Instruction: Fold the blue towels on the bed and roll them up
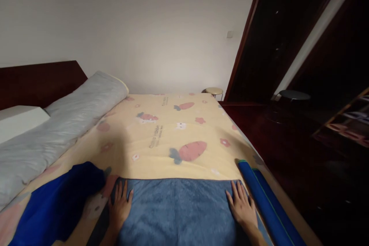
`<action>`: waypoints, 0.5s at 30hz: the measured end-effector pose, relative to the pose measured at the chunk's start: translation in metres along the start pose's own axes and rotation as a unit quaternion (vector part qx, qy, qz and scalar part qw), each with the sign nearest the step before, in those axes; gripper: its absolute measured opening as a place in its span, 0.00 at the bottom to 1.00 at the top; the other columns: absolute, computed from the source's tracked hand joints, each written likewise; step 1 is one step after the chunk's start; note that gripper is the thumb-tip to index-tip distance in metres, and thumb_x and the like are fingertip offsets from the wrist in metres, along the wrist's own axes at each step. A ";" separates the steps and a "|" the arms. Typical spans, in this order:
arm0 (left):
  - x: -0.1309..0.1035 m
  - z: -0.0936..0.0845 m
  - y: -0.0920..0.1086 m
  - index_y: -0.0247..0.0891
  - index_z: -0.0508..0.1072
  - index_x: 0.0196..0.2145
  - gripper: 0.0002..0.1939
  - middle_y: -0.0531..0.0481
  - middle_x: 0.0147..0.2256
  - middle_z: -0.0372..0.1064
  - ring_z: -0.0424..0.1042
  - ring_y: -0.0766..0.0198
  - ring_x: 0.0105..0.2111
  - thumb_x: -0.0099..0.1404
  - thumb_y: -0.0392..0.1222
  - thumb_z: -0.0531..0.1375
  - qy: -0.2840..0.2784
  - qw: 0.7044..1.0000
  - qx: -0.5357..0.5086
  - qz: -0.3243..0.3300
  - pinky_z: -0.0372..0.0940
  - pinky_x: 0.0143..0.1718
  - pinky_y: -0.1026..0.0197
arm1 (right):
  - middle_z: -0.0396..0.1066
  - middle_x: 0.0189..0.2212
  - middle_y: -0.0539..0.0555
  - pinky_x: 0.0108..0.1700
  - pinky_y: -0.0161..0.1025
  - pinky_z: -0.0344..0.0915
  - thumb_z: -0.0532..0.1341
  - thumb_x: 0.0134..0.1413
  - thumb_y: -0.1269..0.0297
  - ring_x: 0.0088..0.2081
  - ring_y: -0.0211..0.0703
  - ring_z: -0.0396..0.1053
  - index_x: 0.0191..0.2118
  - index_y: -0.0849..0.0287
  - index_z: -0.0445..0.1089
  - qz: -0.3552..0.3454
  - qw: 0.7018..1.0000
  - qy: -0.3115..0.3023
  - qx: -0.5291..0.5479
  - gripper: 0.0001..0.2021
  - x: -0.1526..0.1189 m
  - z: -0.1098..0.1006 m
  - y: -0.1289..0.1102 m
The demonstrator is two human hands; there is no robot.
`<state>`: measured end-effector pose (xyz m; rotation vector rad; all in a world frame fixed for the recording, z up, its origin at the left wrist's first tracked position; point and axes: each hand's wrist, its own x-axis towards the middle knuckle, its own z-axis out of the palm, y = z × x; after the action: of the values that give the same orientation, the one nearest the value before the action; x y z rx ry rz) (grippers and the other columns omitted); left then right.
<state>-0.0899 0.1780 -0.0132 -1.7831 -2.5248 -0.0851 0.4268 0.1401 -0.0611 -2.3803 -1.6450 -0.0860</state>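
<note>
A grey-blue towel lies spread flat on the bed, its far edge running nearly straight across. My left hand rests palm down on the towel's far left corner, fingers apart. On the far right corner lies my right hand, also flat with its fingers spread. To the left of my left hand is a crumpled bright blue cloth. Just right of my right hand are blue rolls of material with green edging, side by side. The towel's near edge is out of view.
The bed has a yellow carrot-print sheet. A long grey pillow and a white box-like object lie near the dark headboard. Beyond the bed stand a round stool, another stool and a rack.
</note>
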 end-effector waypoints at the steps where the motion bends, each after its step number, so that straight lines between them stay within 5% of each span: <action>1: 0.003 -0.001 -0.005 0.36 0.51 0.67 0.29 0.39 0.68 0.46 0.47 0.48 0.67 0.73 0.47 0.38 -0.025 1.000 -0.002 -0.007 0.48 0.62 0.36 | 0.47 0.68 0.61 0.66 0.56 0.44 0.36 0.62 0.46 0.69 0.51 0.43 0.67 0.64 0.52 0.003 1.000 -0.015 -0.001 0.36 0.001 0.000 0.007; 3: 0.001 -0.005 -0.005 0.37 0.50 0.67 0.29 0.40 0.68 0.47 0.48 0.49 0.67 0.73 0.47 0.38 -0.030 1.000 -0.007 -0.007 0.48 0.62 0.35 | 0.48 0.68 0.62 0.66 0.57 0.45 0.36 0.62 0.46 0.69 0.52 0.45 0.66 0.64 0.53 0.015 1.000 -0.024 0.005 0.36 0.000 -0.003 0.008; 5: -0.013 -0.008 0.013 0.39 0.47 0.68 0.29 0.40 0.68 0.46 0.47 0.52 0.68 0.73 0.47 0.39 0.032 0.999 -0.016 0.030 0.47 0.63 0.35 | 0.47 0.68 0.64 0.65 0.59 0.45 0.36 0.62 0.45 0.69 0.55 0.45 0.66 0.66 0.54 0.027 0.999 0.003 0.023 0.37 -0.009 -0.006 -0.014; 8: -0.057 0.001 0.067 0.42 0.43 0.68 0.28 0.46 0.69 0.45 0.47 0.57 0.68 0.73 0.45 0.40 0.113 0.976 -0.048 0.182 0.45 0.65 0.42 | 0.47 0.68 0.61 0.65 0.61 0.48 0.38 0.64 0.45 0.69 0.55 0.45 0.67 0.61 0.53 -0.068 0.994 0.021 0.086 0.34 -0.043 -0.010 -0.080; 11: -0.101 0.016 0.118 0.49 0.43 0.68 0.28 0.52 0.67 0.50 0.53 0.60 0.66 0.72 0.43 0.44 0.093 0.941 -0.082 0.314 0.51 0.64 0.48 | 0.49 0.68 0.54 0.65 0.56 0.51 0.39 0.67 0.52 0.68 0.49 0.46 0.68 0.52 0.51 -0.192 0.966 -0.058 0.162 0.27 -0.083 -0.013 -0.146; 13: -0.115 0.019 0.127 0.50 0.42 0.68 0.29 0.53 0.66 0.52 0.55 0.62 0.65 0.72 0.41 0.44 0.089 0.931 -0.099 0.341 0.54 0.62 0.51 | 0.50 0.67 0.52 0.65 0.54 0.53 0.40 0.68 0.53 0.68 0.47 0.48 0.68 0.49 0.50 -0.234 0.946 -0.115 0.194 0.26 -0.098 -0.018 -0.164; 15: -0.118 0.017 0.109 0.49 0.42 0.68 0.29 0.53 0.67 0.52 0.54 0.63 0.65 0.72 0.40 0.44 0.104 0.930 -0.108 0.336 0.53 0.63 0.51 | 0.50 0.67 0.51 0.64 0.52 0.55 0.41 0.68 0.51 0.67 0.46 0.49 0.68 0.49 0.50 -0.238 0.940 -0.124 0.209 0.26 -0.102 -0.027 -0.154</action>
<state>0.0525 0.1048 -0.0365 -2.4592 -1.7010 -0.5019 0.2494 0.0921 -0.0277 -1.6999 -2.0734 0.4502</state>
